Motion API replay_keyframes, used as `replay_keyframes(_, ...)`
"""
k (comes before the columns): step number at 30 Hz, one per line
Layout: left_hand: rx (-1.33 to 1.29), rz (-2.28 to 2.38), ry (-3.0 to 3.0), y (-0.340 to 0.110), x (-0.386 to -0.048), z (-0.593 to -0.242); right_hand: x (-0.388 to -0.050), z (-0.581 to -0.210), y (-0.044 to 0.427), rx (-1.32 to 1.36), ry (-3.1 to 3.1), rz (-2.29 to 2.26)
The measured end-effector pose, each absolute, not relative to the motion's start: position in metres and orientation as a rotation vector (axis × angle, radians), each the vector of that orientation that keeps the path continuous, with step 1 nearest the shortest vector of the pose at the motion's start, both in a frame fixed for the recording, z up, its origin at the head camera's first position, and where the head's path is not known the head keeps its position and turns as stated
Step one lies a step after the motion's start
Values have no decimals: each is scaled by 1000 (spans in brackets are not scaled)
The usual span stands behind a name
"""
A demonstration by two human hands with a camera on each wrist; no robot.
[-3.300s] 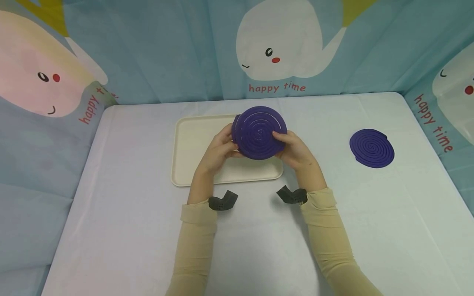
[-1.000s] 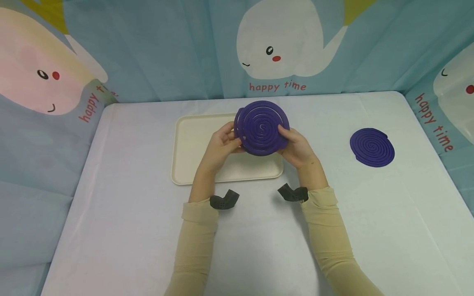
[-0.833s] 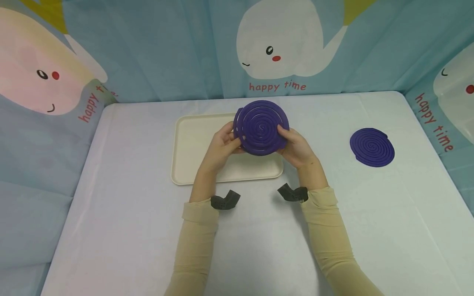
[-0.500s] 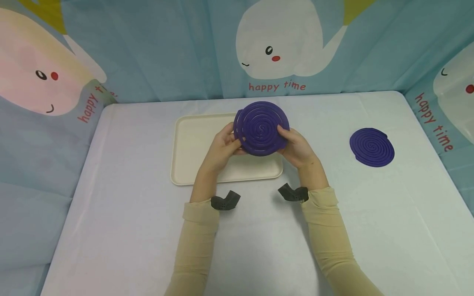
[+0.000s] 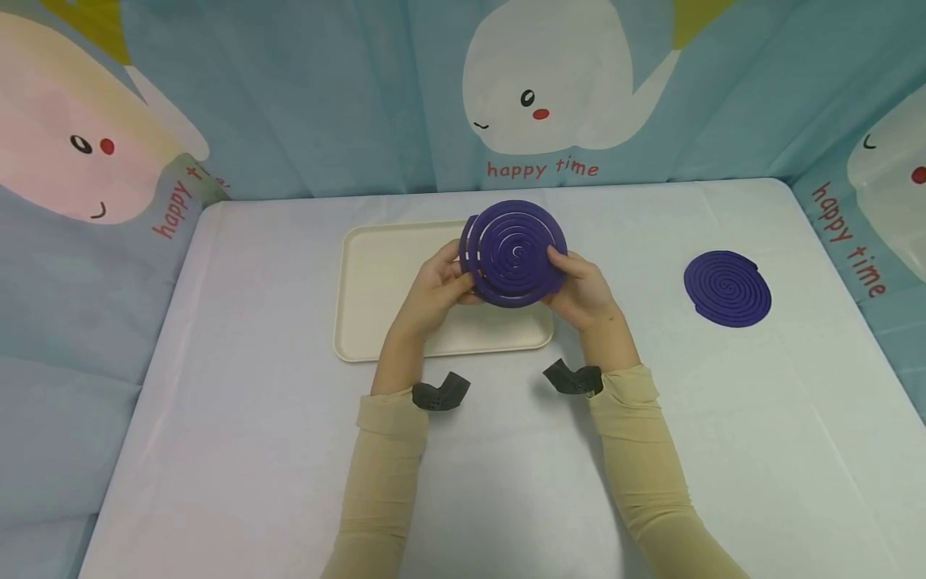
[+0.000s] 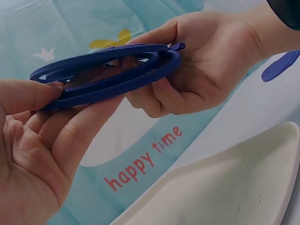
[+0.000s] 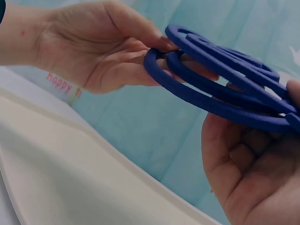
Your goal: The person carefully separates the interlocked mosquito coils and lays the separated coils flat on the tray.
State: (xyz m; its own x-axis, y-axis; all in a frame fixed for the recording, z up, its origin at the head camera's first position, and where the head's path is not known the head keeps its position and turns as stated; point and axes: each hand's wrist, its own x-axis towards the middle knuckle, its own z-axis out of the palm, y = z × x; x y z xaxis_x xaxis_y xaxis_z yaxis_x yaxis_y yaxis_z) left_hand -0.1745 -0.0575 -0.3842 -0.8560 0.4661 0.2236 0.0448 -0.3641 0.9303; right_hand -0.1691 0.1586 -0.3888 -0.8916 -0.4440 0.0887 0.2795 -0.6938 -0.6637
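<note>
A purple spiral disc (image 5: 517,254) is held up over the back right part of a cream tray (image 5: 376,346). My left hand (image 5: 427,297) pinches its left edge between thumb and fingers, and my right hand (image 5: 584,293) grips its right edge, thumb on top. In the left wrist view the blue-looking spiral (image 6: 105,89) has its coils spread apart, with gaps between the rings. The right wrist view shows the spiral (image 7: 211,101) with its outer rings separated at the left hand's side (image 7: 93,51). Fingers under the disc are partly hidden.
A second purple spiral disc (image 5: 727,288) lies flat at the right of the white table (image 5: 239,386). Behind the table hangs a blue curtain (image 5: 325,104) with whale prints; more curtain borders both sides.
Compared with the earliest frame, both hands and the disc have shifted slightly right. The gaps between the coils on the left look wider than half a second ago.
</note>
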Motion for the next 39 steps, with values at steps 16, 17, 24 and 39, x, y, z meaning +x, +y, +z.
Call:
replay_keyframes(16, 566, 2306, 1647, -58, -174, -386, -168, -385, 157, -240, 1203, -2531)
replay_keyframes(17, 557, 2290, 1663, -59, -174, -387, -168, -385, 158, -213, 1305, -2524)
replay_keyframes(24, 463, 2129, 1801, -64, -174, -389, -167, -382, 170, -137, 1640, -2513)
replay_keyframes(39, 364, 2060, 1875, -65, -180, -389, -172, -381, 175, -155, 1672, -2416)
